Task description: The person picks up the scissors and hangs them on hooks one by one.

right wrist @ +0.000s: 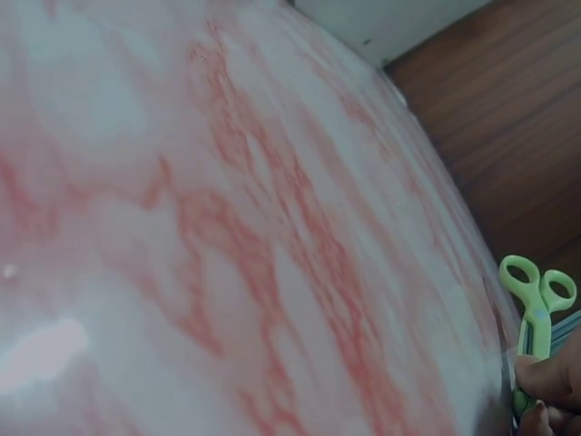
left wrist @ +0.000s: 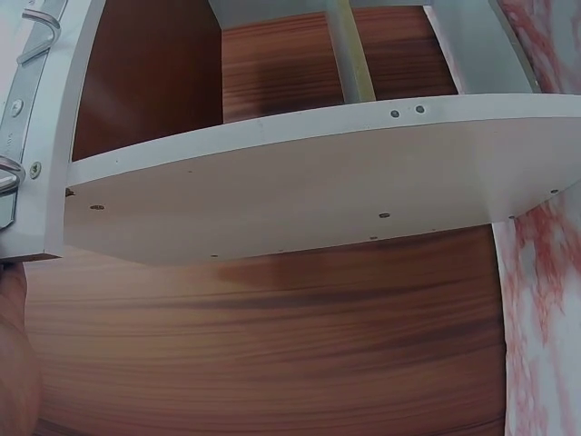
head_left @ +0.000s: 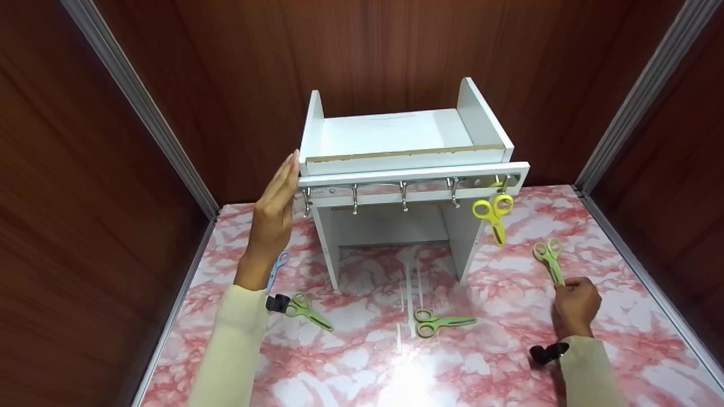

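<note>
My left hand point(head_left: 273, 217), fingers straight, rests against the left end of the white shelf unit's hook rail point(head_left: 379, 174). The shelf's side panel point(left wrist: 272, 191) fills much of the left wrist view. On the right, my right hand point(head_left: 578, 305) pinches a pair of green scissors point(head_left: 554, 268) near the blades, handle loops pointing away. Those loops stand up above the thumb in the right wrist view. From the rail's rightmost hook hangs a pair of yellow scissors point(head_left: 497, 226); the other hooks, such as the middle hook point(head_left: 404, 195), carry nothing.
Green scissors point(head_left: 444, 322) lie on the marbled table in front of the shelf. Another green pair point(head_left: 310, 314) lies by the left sleeve, with blue scissors point(head_left: 274, 271) partly hidden behind the left wrist. Wooden panels point(head_left: 384, 51) enclose the back and sides.
</note>
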Available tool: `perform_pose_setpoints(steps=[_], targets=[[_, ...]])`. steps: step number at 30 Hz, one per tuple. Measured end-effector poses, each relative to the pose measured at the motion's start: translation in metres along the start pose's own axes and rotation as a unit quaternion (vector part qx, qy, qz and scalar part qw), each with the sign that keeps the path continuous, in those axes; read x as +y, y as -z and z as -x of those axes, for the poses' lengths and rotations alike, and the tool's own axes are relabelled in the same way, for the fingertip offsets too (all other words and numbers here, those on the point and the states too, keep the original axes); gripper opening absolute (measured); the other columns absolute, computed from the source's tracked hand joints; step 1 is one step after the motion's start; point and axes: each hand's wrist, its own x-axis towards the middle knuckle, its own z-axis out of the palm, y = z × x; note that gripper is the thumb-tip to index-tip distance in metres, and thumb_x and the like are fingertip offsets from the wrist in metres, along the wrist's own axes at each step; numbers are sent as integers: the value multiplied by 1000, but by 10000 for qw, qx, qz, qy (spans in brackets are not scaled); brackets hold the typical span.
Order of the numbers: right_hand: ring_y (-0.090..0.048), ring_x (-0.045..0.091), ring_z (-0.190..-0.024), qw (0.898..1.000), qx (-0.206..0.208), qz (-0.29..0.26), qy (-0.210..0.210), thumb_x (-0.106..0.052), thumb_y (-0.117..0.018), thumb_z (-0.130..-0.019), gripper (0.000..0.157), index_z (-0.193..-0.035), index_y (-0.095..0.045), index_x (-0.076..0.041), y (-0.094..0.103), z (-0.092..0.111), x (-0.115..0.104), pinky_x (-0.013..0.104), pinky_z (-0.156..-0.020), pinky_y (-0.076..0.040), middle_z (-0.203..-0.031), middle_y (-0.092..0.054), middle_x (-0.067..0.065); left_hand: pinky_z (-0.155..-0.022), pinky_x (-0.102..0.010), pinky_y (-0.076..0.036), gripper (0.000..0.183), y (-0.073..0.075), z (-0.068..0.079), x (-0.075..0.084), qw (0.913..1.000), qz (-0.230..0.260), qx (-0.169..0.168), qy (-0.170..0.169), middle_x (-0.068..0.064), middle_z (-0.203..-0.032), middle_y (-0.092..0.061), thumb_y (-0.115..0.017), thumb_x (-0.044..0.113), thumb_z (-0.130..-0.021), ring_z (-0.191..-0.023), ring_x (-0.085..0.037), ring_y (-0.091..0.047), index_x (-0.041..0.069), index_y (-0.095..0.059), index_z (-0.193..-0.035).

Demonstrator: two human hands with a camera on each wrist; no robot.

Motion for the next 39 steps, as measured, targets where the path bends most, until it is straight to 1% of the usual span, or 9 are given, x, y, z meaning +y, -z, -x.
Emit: perform_pose_setpoints(steps=[4, 10, 14, 18, 21, 23, 28, 35, 39], targets=[[-62, 44, -88, 10000, -20, -15, -73, -2, -71, -87, 17, -98, -68, 10, -1, 0, 0, 43, -71, -44, -90, -68, 30, -116, -39, -39, 46, 0, 0, 0, 10000, 2, 17, -24, -16, -149, -53, -52, -13, -99, -139, -34, -48, -4, -53, -144], [-61, 43, -90, 9994, -235, 74, -242, -3, -70, -89, 19, -102, -68, 10, 1, 0, 2, 43, -73, -44, -95, -69, 30, -117, -39, -39, 47, -1, -1, 1, 10000, 30, -51, 23, -15, -150, -52, -51, -13, -99, -141, -32, -46, -3, -52, -144], [-61, 38, -86, 9990, -325, 128, -271, -2, -70, -87, 18, -101, -70, 9, 3, -1, 2, 37, -68, -43, -90, -70, 27, -117, -39, -38, 47, 0, -1, 0, 10000, 28, -73, 37, -15, -151, -51, -51, -13, -99, -141, -32, -46, -3, -52, -145], [-58, 19, -68, 9995, -263, 114, -129, -1, -72, -85, 16, -97, -72, 9, 6, -1, 2, 29, -62, -41, -81, -71, 20, -117, -39, -38, 48, 0, 0, 0, 9999, 62, -96, 26, -15, -151, -51, -52, -13, -99, -141, -32, -46, -3, -51, -145], [-48, 1, -58, 9998, -204, 29, -52, -1, -74, -85, 15, -96, -72, 9, 9, 0, 2, 23, -58, -39, -74, -70, 14, -117, -39, -38, 48, 0, 0, 0, 9999, 92, -114, 44, -15, -151, -50, -52, -12, -99, -142, -31, -45, -3, -51, -146], [-44, -4, -56, 9998, -188, -13, -49, -1, -74, -85, 14, -96, -72, 9, 9, 1, 1, 19, -56, -38, -73, -69, 12, -117, -39, -38, 48, 0, 0, 0, 9999, 92, -110, 61, -14, -151, -51, -52, -12, -99, -142, -31, -45, -3, -51, -146], [-45, -3, -57, 9994, -288, -74, -160, -2, -73, -87, 14, -96, -71, 8, 13, 5, 0, 17, -55, -38, -74, -68, 11, -117, -38, -38, 47, 0, 1, 0, 9999, 34, -100, 63, -14, -151, -51, -53, -11, -99, -142, -31, -45, -3, -51, -145], [-46, -5, -59, 9978, -487, -118, -438, -4, -72, -89, 17, -100, -69, 8, 18, 5, 1, 13, -55, -39, -71, -65, -2, -116, -39, -39, 47, 0, 0, -1, 10000, 83, -21, 3, -16, -150, -52, -53, -12, -99, -140, -33, -47, -4, -52, -144], [-46, -5, -57, 9976, -529, -92, -443, -5, -71, -89, 18, -100, -70, 9, 19, 7, 0, 13, -53, -39, -70, -66, -1, -116, -39, -39, 46, 0, 0, -2, 10000, 84, -14, -20, -16, -150, -52, -53, -12, -99, -140, -34, -47, -4, -52, -144]])
